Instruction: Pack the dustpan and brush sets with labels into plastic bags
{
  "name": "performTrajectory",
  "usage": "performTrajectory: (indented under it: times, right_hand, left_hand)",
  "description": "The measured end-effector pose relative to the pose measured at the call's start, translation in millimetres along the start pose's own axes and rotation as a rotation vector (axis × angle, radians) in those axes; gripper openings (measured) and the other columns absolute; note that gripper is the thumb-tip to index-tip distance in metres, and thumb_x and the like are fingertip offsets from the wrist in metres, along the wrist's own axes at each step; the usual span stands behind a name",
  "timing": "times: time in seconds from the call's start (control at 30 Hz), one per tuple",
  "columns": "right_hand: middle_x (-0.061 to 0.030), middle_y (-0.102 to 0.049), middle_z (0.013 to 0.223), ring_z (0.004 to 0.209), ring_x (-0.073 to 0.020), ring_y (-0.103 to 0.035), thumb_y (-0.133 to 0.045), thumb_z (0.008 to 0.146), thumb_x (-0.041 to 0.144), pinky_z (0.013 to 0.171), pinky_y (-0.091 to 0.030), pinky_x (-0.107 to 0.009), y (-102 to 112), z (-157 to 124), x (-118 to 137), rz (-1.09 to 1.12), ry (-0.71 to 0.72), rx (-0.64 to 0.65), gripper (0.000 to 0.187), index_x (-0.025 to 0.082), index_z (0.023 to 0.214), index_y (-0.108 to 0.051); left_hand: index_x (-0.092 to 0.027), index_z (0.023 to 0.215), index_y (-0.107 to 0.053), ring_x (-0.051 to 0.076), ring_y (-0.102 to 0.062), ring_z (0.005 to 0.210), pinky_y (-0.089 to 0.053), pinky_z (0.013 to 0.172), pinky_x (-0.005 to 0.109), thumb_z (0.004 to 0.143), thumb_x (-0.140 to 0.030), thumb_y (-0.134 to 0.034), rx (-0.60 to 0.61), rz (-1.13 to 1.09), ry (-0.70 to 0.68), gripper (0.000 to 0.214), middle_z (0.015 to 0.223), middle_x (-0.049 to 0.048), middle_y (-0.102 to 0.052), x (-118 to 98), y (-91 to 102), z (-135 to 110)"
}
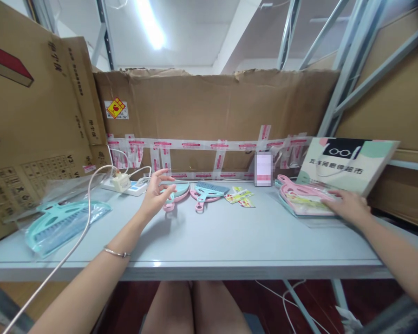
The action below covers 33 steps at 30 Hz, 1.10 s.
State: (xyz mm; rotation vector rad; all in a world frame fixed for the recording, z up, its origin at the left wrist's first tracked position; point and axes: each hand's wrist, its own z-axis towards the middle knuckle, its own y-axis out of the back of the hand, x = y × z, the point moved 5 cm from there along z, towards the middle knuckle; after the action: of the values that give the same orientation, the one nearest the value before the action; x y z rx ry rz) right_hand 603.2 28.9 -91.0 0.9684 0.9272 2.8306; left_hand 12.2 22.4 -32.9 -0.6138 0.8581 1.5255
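My left hand (157, 192) is raised over the table, fingers spread and holding nothing. Just beyond it lies a light-blue and pink dustpan set (177, 194). To its right is another set, a blue brush (211, 190) lying on a pink dustpan (199, 204). At the right, my right hand (350, 207) rests with outstretched fingers on the near right end of a stack of pink and blue dustpan sets (301, 197) in clear wrapping. Whether its fingertips pinch the wrapping is hard to see. Several printed cards (242, 196) lie between the sets and the stack.
A bagged blue dustpan and brush (66, 225) lies at the left, crossed by a white cable (89, 204). Behind are a power strip (134, 188) with a plug, a phone-like screen (264, 169) and a printed box (348, 162). A taped cardboard wall (209, 109) closes the back.
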Motion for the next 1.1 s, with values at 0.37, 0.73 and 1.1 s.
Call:
performTrajectory:
  times: [0.37, 0.73, 1.1]
  right_hand:
    - [-0.0203, -0.051, 0.114, 0.112, -0.0312, -0.041, -0.057, 0.072, 0.028, 0.093, -0.028, -0.044, -13, -21, 144, 0.099, 0.263, -0.083, 0.035, 0.017, 0.105, -0.058]
    - [-0.0069, -0.058, 0.096, 0.096, -0.0193, -0.053, -0.044, 0.079, 0.020, 0.086, -0.042, -0.035, -34, -106, 310, 0.848, 0.484, -0.053, 0.020, 0.021, 0.093, -0.058]
    - [-0.0041, -0.055, 0.120, 0.117, -0.0218, -0.046, -0.069, 0.069, 0.034, 0.099, -0.037, -0.039, -18, -114, 375, 0.973, 0.675, 0.658, 0.047, 0.029, 0.113, -0.055]
  left_hand:
    - [-0.018, 0.086, -0.067, 0.027, -0.053, 0.093, -0.038, 0.088, 0.044, 0.083, -0.045, -0.045, 0.101, 0.901, -0.072, 0.035, 0.096, 0.0106, -0.062, 26, 10.3, 4]
    - [-0.020, 0.075, -0.051, 0.022, -0.052, 0.080, -0.041, 0.077, 0.038, 0.082, -0.014, -0.042, -0.278, 0.877, -0.333, 0.013, 0.079, 0.0060, -0.055, -5, 40.4, 9]
    - [-0.019, 0.082, -0.051, 0.022, -0.056, 0.102, -0.047, 0.087, 0.040, 0.089, -0.028, -0.044, 0.112, 0.301, -0.583, 0.013, 0.087, 0.0058, -0.056, -94, 19.3, 23]
